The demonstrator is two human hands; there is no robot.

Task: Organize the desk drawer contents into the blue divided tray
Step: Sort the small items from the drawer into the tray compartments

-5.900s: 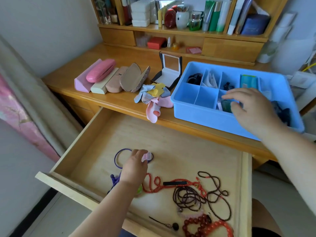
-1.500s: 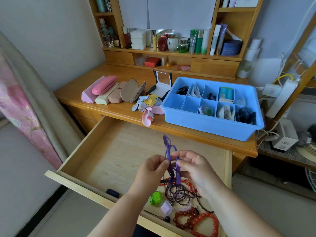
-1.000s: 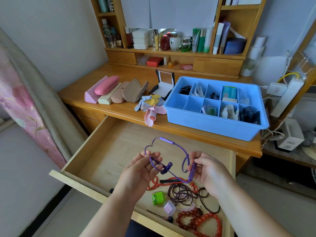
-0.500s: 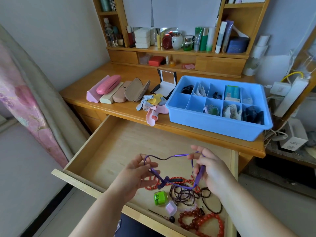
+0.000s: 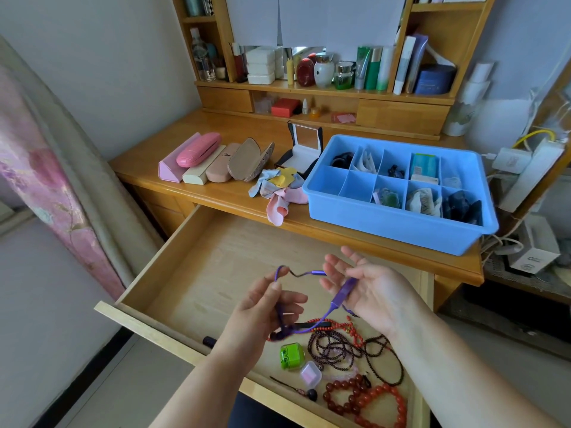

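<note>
**Purple cord held over the open drawer**

Right now your two hands hold a purple cord (image 5: 310, 326) above the open desk drawer (image 5: 216, 264). Your left hand (image 5: 265, 307) pinches one end of it between thumb and forefinger, the other fingers loosely curled beneath. Your right hand (image 5: 367, 291) is palm up with the fingers spread and relaxed; the cord's thicker purple segment lies across that palm, and I cannot tell whether the thumb presses it or it merely rests there. Between the hands the cord arches up in a thin loop, then sags low under both wrists, where a knotted part hangs just above the drawer floor.

Below your hands, in the near right part of the drawer, you have a tangle of dark beaded strings (image 5: 343, 350), a strand of small red beads (image 5: 346, 325), a bracelet of large red beads (image 5: 370, 403), a small green box (image 5: 292, 356), a tiny pink case (image 5: 310, 374) and a dark hairpin (image 5: 296, 389).

On the desktop beyond the drawer sits the blue divided tray (image 5: 386, 223), well apart from your hands; several of its compartments hold items and the two nearest left ones look bare. Just beside its left wall lies a heap of pastel cloths (image 5: 278, 189), with an open black box (image 5: 301, 152) behind and a row of glasses cases (image 5: 213, 162) farther left.
</note>
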